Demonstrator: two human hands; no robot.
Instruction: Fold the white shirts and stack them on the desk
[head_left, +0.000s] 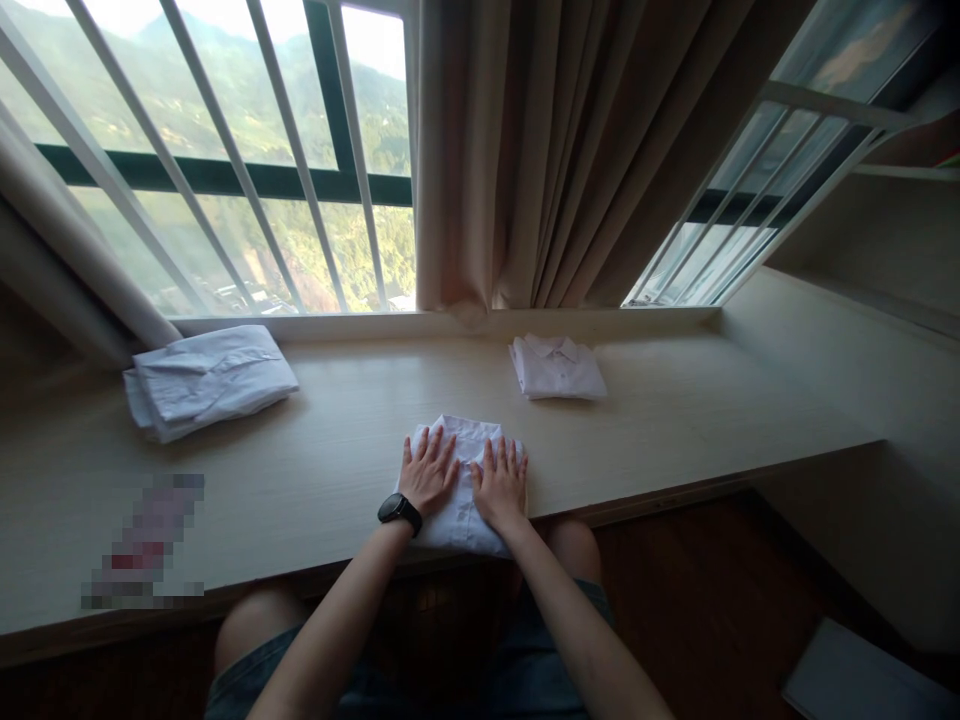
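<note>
A folded white shirt [463, 520] lies at the table's front edge, collar away from me and button placket up. Flat on its left half rests my left hand [429, 470], fingers spread, a black watch on the wrist. My right hand [501, 485] lies open on the shirt's right half, fingers pointing toward the collar. Neither hand grips the cloth. Farther back to the right sits a second folded shirt [561, 370], with its collar and buttons showing. At the back left is a pile of folded white cloth [214, 380], apart from both hands.
The pale table [360, 400] runs along a barred window [247, 180] with a brown curtain [517, 150]. A pixelated patch [146, 540] covers something at the front left. A side panel [825, 350] bounds the right end. A pale flat object [862, 675] is low at right.
</note>
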